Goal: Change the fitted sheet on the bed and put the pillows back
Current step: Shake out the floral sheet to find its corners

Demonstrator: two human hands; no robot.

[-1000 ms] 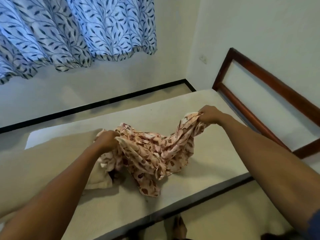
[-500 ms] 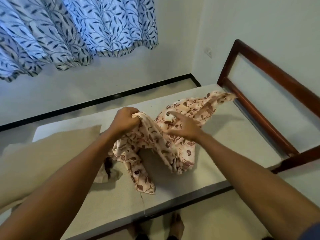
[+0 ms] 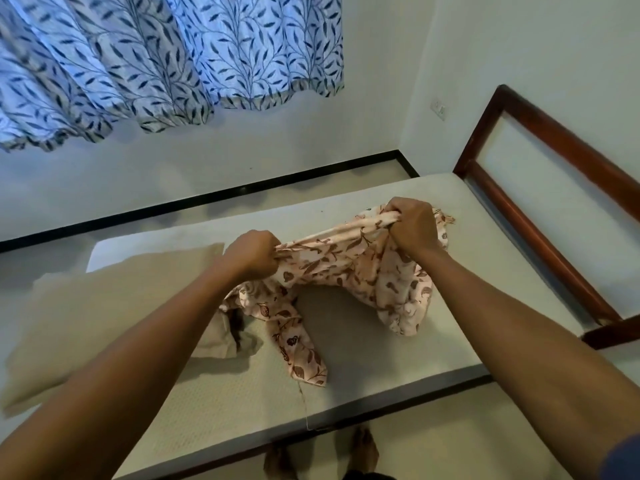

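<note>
A home bedroom: a bare mattress (image 3: 398, 358) on a wooden bed frame (image 3: 540, 216), a pillow (image 3: 97, 323), and leaf-patterned blue curtains (image 3: 166, 60) on a white wall.

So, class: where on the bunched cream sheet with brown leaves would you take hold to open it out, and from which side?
Grip the taut top edge of the cream leaf-print fabric sheet, from above, where the left hand and right hand hold it. That edge runs straight between them; the rest hangs crumpled onto the bare grey mattress.
</note>
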